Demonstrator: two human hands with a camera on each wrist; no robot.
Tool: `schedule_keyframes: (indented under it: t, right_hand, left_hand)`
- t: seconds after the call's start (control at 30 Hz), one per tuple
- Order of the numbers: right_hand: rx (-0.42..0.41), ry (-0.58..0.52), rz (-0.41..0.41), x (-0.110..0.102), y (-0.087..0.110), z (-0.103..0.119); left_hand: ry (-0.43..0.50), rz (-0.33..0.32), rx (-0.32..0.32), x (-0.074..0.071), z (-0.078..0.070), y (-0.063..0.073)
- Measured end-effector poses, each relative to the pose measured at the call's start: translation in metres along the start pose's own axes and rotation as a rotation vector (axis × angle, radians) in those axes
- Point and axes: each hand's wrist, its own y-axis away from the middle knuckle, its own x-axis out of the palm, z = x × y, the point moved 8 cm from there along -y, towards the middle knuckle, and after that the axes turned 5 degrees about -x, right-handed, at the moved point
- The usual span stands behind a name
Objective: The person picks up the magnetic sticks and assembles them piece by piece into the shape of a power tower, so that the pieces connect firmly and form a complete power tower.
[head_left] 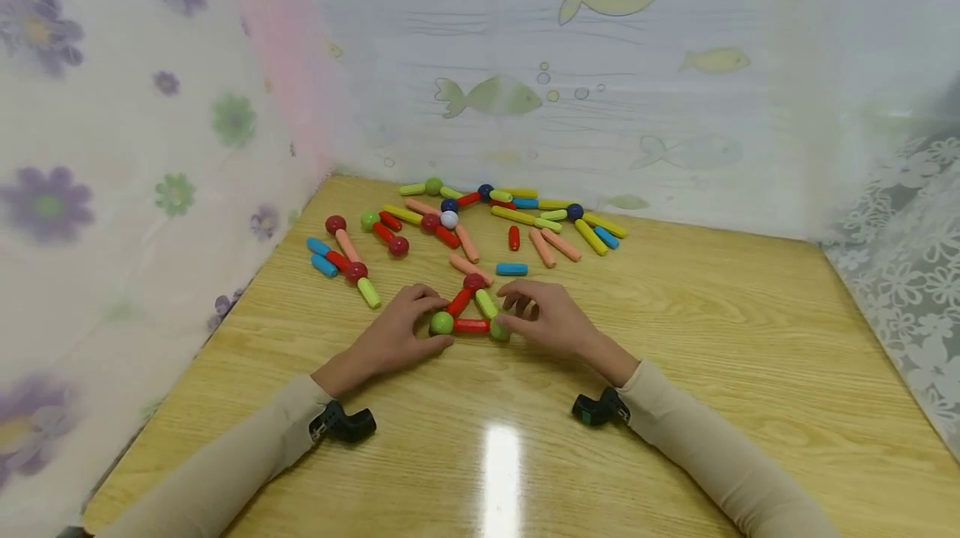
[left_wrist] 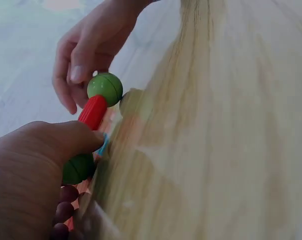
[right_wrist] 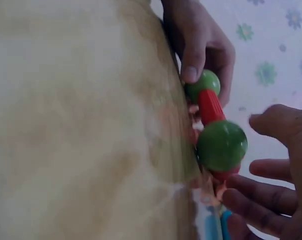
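Head view: ball-cornered triangle (head_left: 472, 326) (red-and-green).

The yellow-brown wood-grain tabletop (head_left: 750, 338) looks smooth and glossy. On it, round green plastic-looking balls (right_wrist: 222, 145) shine, and a straight red plastic-looking rod (right_wrist: 210, 106) is finely ridged. Behind it hangs matt, white, fish-printed sheeting (head_left: 480, 47); right of it, white floral lace-like cloth (head_left: 922, 288).

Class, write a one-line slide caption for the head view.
Left hand and right hand flank a rod-and-ball triangle on a wood-grain table; more rods lie beyond.
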Motion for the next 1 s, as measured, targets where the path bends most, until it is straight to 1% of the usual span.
schedule_keyframes:
  t: [0.13, 0.2, 0.27, 0.33, 0.43, 0.53, 0.6, 0.63, 0.67, 0.73, 0.8, 0.83, 0.87, 0.9, 0.93, 1.0]
  right_hand:
    - [-0.02, 0.066, -0.13, -0.018, -0.005, -0.008]
    - [-0.023, 0.098, -0.168, -0.023, -0.009, -0.014]
    - [-0.012, 0.141, -0.178, -0.026, -0.013, -0.019]
    - [0.015, 0.204, -0.156, -0.025, -0.019, -0.024]
    - [0.069, 0.318, -0.082, -0.02, -0.029, -0.033]
    - [0.112, 0.356, -0.016, -0.013, -0.037, -0.043]
    - [0.147, 0.319, -0.035, -0.012, -0.04, -0.049]
    - [0.162, 0.267, -0.066, -0.013, -0.041, -0.051]
    - [0.178, 0.204, -0.106, -0.015, -0.041, -0.053]
    - [0.204, 0.033, -0.197, -0.019, -0.04, -0.054]
    - [0.193, -0.138, -0.28, -0.023, -0.038, -0.05]
    - [0.182, -0.21, -0.298, -0.024, -0.038, -0.044]
    - [0.166, -0.254, -0.308, -0.024, -0.038, -0.041]
    - [0.139, -0.281, -0.308, -0.022, -0.038, -0.038]
    - [0.107, -0.279, -0.303, -0.021, -0.038, -0.034]
    - [0.047, -0.238, -0.28, -0.018, -0.039, -0.029]
  left_hand:
    - [0.032, -0.001, -0.012, -0.001, 0.005, -0.005]
    - [0.046, 0.0, -0.011, -0.001, 0.007, -0.007]
    - [0.05, -0.002, -0.006, -0.002, 0.009, -0.009]
    - [0.049, -0.004, 0.003, -0.001, 0.009, -0.01]
    - [0.044, -0.006, 0.01, -0.001, 0.01, -0.012]
    - [0.035, -0.001, 0.007, 0.0, 0.011, -0.013]
    - [0.025, 0.006, 0.007, 0.001, 0.012, -0.014]
    - [0.021, 0.01, 0.008, 0.001, 0.012, -0.015]
    - [0.019, 0.016, 0.01, 0.002, 0.012, -0.016]
    - [0.011, 0.024, 0.016, 0.003, 0.011, -0.017]
    - [0.001, 0.035, 0.021, 0.005, 0.011, -0.019]
    - [-0.001, 0.039, 0.023, 0.006, 0.011, -0.021]
    - [-0.002, 0.045, 0.025, 0.007, 0.01, -0.022]
    - [-0.001, 0.05, 0.028, 0.008, 0.01, -0.023]
    - [-0.001, 0.055, 0.03, 0.009, 0.009, -0.025]
    - [0.003, 0.065, 0.034, 0.011, 0.008, -0.027]
